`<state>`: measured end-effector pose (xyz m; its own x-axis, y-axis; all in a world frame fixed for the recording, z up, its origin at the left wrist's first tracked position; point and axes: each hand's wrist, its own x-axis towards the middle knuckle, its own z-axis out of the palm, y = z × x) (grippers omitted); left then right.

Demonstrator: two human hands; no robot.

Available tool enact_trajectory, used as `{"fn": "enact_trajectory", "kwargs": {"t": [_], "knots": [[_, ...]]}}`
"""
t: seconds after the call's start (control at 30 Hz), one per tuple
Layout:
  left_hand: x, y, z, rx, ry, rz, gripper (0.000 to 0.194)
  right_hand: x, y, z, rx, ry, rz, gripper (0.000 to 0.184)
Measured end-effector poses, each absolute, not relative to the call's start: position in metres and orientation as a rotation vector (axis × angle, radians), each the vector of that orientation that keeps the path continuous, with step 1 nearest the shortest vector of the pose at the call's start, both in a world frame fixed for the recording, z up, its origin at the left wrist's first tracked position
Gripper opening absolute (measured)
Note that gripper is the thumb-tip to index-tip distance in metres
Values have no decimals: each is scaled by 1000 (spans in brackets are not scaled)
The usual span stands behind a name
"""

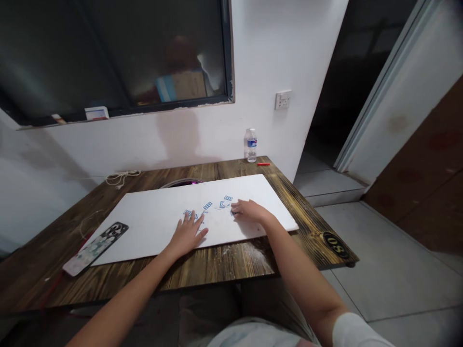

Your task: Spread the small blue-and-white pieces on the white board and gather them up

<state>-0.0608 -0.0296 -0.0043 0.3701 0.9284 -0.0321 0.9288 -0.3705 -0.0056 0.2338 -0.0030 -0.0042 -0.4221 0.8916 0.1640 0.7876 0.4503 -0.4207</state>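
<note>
A white board lies on the wooden table, with several small flat blue-and-white pieces spread over its middle. My left hand rests palm down near the board's front edge, fingers spread. Its fingertips touch or partly cover blue-and-white pieces at the left of the group. On the right, my right hand has its fingers bent together over a small blue-and-white piece, mostly hidden beneath the fingertips. Between the hands lie a striped piece, another striped piece and an angular blue piece.
A phone in a patterned case overlaps the board's left end. Behind the board are a white cable, a partly covered round object, a water bottle and a red pen-like stick. The wooden table ends close to my body.
</note>
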Motion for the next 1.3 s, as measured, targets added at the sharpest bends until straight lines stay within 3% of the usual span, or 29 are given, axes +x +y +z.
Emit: {"fn": "enact_trajectory", "kwargs": {"t": [0.13,0.43,0.63,0.83,1.07,1.2,1.3], "knots": [[-31,5,-4,2578,1662,-25,65,225,-5,-2,-1256,-2593,602,39],[29,10,0,2754,1107,-34,73,232,1,0,-1661,-2269,354,49],[8,-20,9,2895,1065,8,66,234,-2,3,-1672,-2339,360,44],[-45,-52,14,2971,1165,111,49,239,-10,26,-1974,-2221,251,34],[-58,-51,3,2821,1376,-83,63,234,-18,26,-1571,-2651,406,17],[-37,-24,5,2733,1443,-149,66,232,-16,24,-1281,-2778,489,17],[-19,2,6,2760,1274,-117,68,234,-14,25,-1302,-2697,544,21]]}}
